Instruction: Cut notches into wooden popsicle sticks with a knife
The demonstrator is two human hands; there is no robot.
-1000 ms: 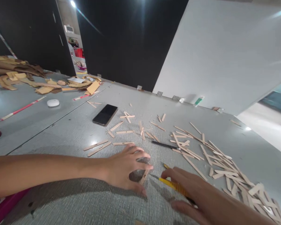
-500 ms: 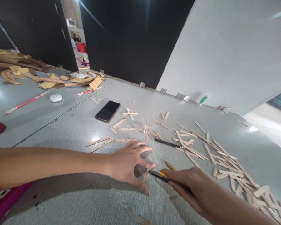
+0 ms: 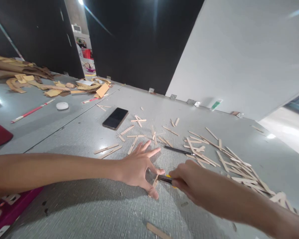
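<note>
My left hand (image 3: 139, 167) rests on the grey table (image 3: 94, 205), thumb and forefinger pinching a short wooden stick (image 3: 154, 182) flat against the surface while the other fingers spread out. My right hand (image 3: 189, 182) is closed around a yellow and black utility knife (image 3: 165, 179). The knife's tip touches the stick right between the left thumb and forefinger. The two hands are almost in contact.
Several loose wooden sticks (image 3: 221, 159) lie scattered to the right and ahead, with a black pen (image 3: 178, 151) among them. A black phone (image 3: 115, 118) lies further back. Cardboard scraps (image 3: 40, 83), a white puck (image 3: 62, 106) and a red-white rod (image 3: 31, 111) sit far left; a magenta object (image 3: 5, 212) at lower left.
My right hand closed on the knife and moved left, bringing the blade onto the stick. My left hand's outer fingers lifted and spread; a stick ahead of it turned.
</note>
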